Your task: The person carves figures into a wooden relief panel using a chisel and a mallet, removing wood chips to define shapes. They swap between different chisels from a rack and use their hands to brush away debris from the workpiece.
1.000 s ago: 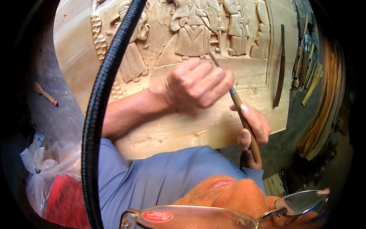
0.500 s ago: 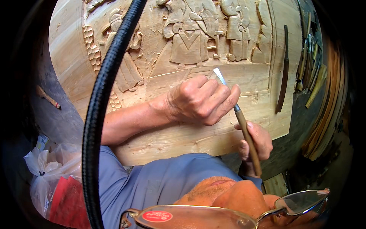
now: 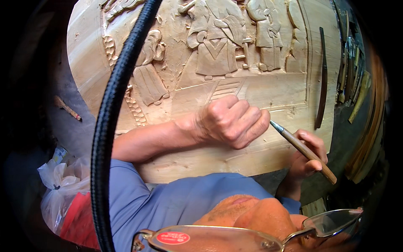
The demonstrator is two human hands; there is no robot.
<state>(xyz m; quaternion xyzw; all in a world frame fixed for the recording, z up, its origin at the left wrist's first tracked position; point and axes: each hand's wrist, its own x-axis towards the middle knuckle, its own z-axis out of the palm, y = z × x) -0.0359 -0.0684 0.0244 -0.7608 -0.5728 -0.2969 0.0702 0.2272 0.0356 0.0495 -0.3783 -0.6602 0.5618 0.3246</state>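
My left hand is a closed fist, resting low over a pale carved wooden panel. A chisel with a brown wooden handle and a metal ferrule runs from that fist down to the right. Its blade is hidden by the fist. Around the handle, my right hand has its thumb on the near side and fingers behind it. Beyond my left knuckles lies a small stepped pattern cut in the wood. Robed figures in relief fill the panel's far part.
A dark curved strip lies on the panel's right side. Past it are several long tools and stacked wooden strips. A thick black cable crosses the left of the view. A plastic bag sits at lower left.
The chisel has swung to a flatter slant, its handle end moving right with my right hand. Its blade tip, visible before, is now hidden. The view has shifted slightly over the panel.
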